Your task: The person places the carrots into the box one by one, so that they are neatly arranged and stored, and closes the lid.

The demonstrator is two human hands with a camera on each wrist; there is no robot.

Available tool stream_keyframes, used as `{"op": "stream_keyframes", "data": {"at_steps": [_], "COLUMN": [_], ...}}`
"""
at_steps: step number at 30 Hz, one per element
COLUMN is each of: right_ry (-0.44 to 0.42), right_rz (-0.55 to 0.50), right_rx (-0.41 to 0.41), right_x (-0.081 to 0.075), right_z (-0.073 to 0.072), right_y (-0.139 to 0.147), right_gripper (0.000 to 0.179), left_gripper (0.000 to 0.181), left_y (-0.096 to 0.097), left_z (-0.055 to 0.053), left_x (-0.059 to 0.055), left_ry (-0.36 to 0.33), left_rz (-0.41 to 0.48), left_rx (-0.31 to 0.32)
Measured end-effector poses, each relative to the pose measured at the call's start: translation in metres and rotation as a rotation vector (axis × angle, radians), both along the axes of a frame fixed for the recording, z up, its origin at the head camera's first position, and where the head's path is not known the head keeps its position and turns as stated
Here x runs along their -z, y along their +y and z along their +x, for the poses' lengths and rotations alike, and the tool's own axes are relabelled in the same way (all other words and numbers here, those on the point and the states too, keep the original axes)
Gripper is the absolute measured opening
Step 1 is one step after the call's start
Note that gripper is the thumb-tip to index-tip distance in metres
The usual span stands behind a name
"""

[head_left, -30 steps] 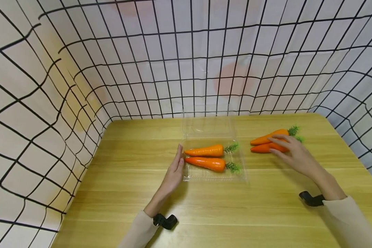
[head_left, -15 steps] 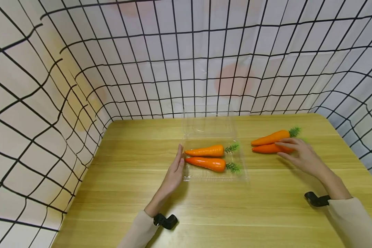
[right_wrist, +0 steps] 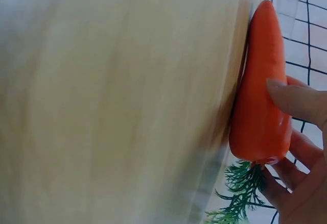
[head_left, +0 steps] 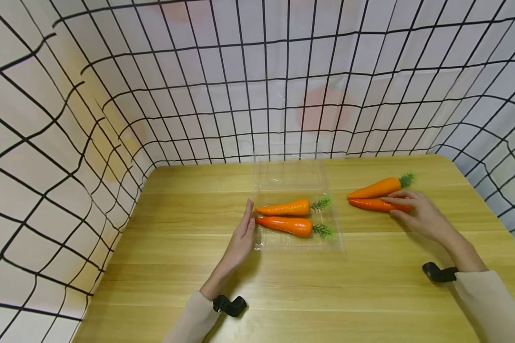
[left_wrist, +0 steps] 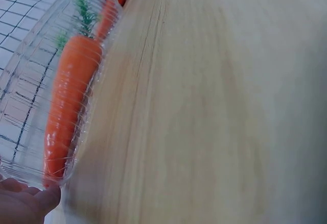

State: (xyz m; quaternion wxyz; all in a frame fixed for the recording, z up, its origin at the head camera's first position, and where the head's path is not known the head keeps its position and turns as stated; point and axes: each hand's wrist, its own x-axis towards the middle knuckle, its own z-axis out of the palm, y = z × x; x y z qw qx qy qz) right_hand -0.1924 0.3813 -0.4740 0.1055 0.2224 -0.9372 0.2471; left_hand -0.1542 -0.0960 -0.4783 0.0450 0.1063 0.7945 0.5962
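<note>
My left hand (head_left: 239, 240) lies with straight fingers along the left side of a clear plastic clamshell box (head_left: 298, 247), its lid (head_left: 288, 174) tipped up at the back. Inside are two carrots with green tops, a lighter orange carrot (head_left: 285, 208) behind and a redder carrot (head_left: 286, 226) in front, tips toward that hand. At the right, my right hand (head_left: 422, 216) grips the thick end of another reddish carrot (right_wrist: 260, 101), thumb on its near side and fingers on the far side. A lighter carrot (head_left: 376, 188) lies just behind it.
All of this is on a wooden table (head_left: 189, 286). Behind and at both sides rises white cloth (head_left: 223, 95) with a black grid pattern. Black wrist cameras (head_left: 230, 306) are strapped to both wrists.
The right hand has slid rightward along the front loose carrot toward its leafy end and now grips it. The carrot has tilted slightly. The left hand and the box have stayed put.
</note>
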Motion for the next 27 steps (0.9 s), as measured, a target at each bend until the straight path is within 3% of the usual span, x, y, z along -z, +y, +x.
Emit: {"op": "stream_keyframes", "data": {"at_steps": [6, 14, 27], "right_ry": [-0.03, -0.005, -0.021], "right_rz": [0.028, 0.021, -0.134], "right_rx": [0.009, 0.013, 0.034], "right_x": [-0.001, -0.004, -0.026], "right_z": [0.001, 0.005, 0.008], "right_y": [0.002, 0.0, -0.029], "right_gripper": [0.037, 0.035, 0.039], "left_gripper": [0.059, 0.058, 0.058], "left_y": [0.0, 0.0, 0.0], "left_z": [0.0, -0.001, -0.001], "left_x": [-0.001, 0.0, 0.0], "left_ry": [0.0, -0.006, -0.002], "left_rz": [0.012, 0.009, 0.003], "left_rx": [0.008, 0.008, -0.002]}}
